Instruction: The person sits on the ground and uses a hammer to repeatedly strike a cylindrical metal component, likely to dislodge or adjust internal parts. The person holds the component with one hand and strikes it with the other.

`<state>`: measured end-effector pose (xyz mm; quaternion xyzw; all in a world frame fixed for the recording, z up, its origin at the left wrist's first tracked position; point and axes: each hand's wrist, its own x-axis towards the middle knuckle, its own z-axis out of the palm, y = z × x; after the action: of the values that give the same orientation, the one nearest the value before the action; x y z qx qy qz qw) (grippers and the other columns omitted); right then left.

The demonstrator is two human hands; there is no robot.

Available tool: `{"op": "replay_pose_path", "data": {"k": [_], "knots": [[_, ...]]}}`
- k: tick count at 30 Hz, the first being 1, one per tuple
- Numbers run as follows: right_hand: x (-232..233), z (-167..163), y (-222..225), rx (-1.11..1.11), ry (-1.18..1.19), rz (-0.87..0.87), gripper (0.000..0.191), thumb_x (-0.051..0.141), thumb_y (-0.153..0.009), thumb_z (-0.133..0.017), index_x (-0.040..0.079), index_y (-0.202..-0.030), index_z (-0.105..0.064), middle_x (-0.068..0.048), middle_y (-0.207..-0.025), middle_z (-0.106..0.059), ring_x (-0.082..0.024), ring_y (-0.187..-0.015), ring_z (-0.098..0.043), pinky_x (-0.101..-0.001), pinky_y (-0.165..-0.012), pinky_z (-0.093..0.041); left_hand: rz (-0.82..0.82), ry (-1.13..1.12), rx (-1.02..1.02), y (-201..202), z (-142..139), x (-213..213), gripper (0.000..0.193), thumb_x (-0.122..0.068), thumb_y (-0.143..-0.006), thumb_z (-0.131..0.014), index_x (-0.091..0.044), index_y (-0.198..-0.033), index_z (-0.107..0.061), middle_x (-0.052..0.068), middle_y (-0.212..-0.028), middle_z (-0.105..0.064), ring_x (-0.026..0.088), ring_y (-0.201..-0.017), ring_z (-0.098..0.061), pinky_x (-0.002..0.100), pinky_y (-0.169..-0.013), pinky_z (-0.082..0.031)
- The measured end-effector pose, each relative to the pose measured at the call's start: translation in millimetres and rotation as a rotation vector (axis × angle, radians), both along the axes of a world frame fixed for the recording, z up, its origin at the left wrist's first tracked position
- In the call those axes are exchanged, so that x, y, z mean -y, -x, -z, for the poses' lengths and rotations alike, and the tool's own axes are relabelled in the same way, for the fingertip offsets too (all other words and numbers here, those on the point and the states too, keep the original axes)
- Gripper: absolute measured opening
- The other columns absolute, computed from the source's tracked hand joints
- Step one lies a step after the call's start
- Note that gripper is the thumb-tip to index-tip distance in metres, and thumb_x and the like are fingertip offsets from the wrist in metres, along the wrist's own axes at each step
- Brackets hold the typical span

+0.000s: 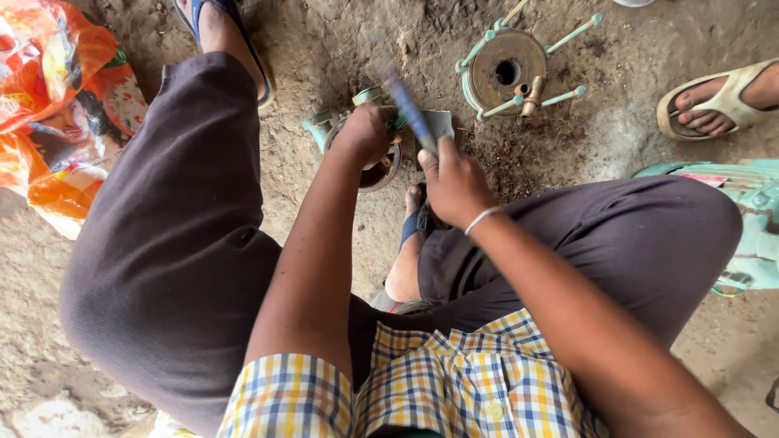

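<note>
On the dirt floor between the person's knees lies a round pale-green metal housing, rusty brown inside. The left hand rests on top of it with the fingers curled over its rim, so it is grasping the housing and covering most of it. The right hand is clenched around a blue-handled tool, which points up and to the left over the housing. The tool is blurred, so I cannot tell what kind of tool it is, and its lower end is hidden inside the fist. A thin pale bracelet sits on the right wrist.

At the left edge lies a crumpled plastic bag, orange and red with printed pictures; it is cut off by the frame. Beyond the hands, on the ground, stands a second round part, a brown disc with a hole in the middle and several pale-green rods sticking out. At the right edge a pale-green machine body carries a small flat label, red and white; only a part of it is seen. Near it another person's foot in a cream sandal comes into view. The person's own foot in a blue sandal shows at the top, partly hidden by the dark trouser leg.
</note>
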<state>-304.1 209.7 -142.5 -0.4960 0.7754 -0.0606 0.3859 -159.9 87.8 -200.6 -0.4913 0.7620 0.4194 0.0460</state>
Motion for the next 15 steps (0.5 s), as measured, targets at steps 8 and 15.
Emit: {"op": "replay_pose_path", "data": {"k": [8, 15], "knots": [[3.9, -1.2, 23.6, -0.075, 0.230, 0.086, 0.034, 0.037, -0.108, -0.049, 0.004, -0.113, -0.050, -0.020, -0.085, -0.068, -0.043, -0.075, -0.068, -0.0541, -0.064, -0.051, 0.003, -0.135, 0.119, 0.4, -7.8, 6.3, 0.029, -0.007, -0.101, -0.058, -0.014, -0.128, -0.066, 0.012, -0.106, -0.073, 0.023, -0.089, -0.072, 0.040, -0.081, -0.061], [5.3, -22.6, 0.7, 0.003, 0.296, 0.212, 0.032, 0.034, -0.108, -0.047, 0.004, -0.118, -0.049, -0.016, -0.082, -0.068, -0.034, -0.069, -0.071, -0.0486, -0.059, -0.053, -0.048, -0.121, 0.083, -2.2, -10.8, -3.1, 0.039, -0.016, -0.098, -0.064, -0.018, -0.136, -0.058, 0.015, -0.107, -0.070, 0.026, -0.090, -0.070, 0.043, -0.083, -0.058]]}}
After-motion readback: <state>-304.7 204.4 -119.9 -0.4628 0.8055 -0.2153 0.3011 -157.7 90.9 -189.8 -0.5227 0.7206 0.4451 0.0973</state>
